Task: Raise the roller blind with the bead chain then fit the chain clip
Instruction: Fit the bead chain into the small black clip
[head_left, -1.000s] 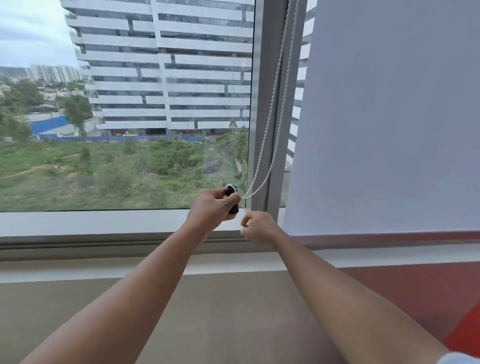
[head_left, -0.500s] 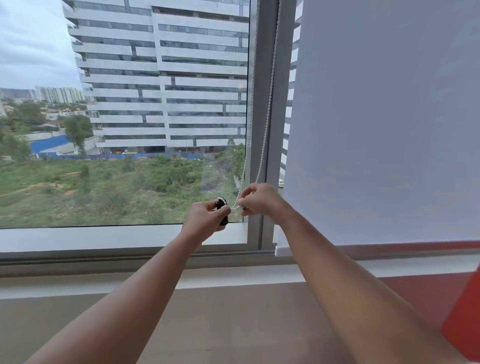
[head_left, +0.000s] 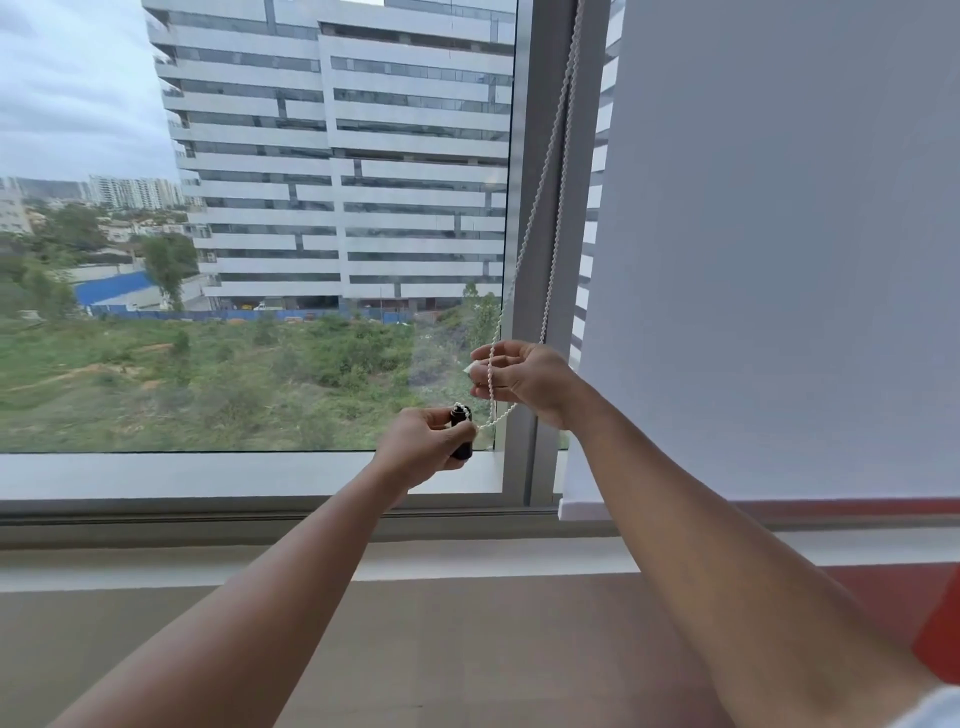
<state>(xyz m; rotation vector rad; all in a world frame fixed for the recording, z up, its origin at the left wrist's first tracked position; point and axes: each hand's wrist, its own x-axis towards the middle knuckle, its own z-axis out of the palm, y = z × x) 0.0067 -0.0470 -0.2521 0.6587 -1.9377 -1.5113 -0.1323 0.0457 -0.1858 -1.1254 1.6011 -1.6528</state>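
A white roller blind (head_left: 779, 260) hangs over the right window pane, its bottom bar (head_left: 582, 509) near the sill. A white bead chain (head_left: 545, 187) drops in two strands along the grey window post. My left hand (head_left: 421, 452) is closed around a small black chain clip (head_left: 461, 434), with the chain's bottom loop at the clip's top. My right hand (head_left: 524, 382) is higher and to the right, fingers pinching a chain strand, with something small and white at the fingertips.
The grey window post (head_left: 540, 260) stands between the bare left pane and the covered right pane. A white sill (head_left: 208, 475) runs below the glass. A red surface (head_left: 935, 623) shows at the lower right.
My right hand rose from the sill beside the left hand to the chain and took hold of a strand. My left hand kept the black clip.
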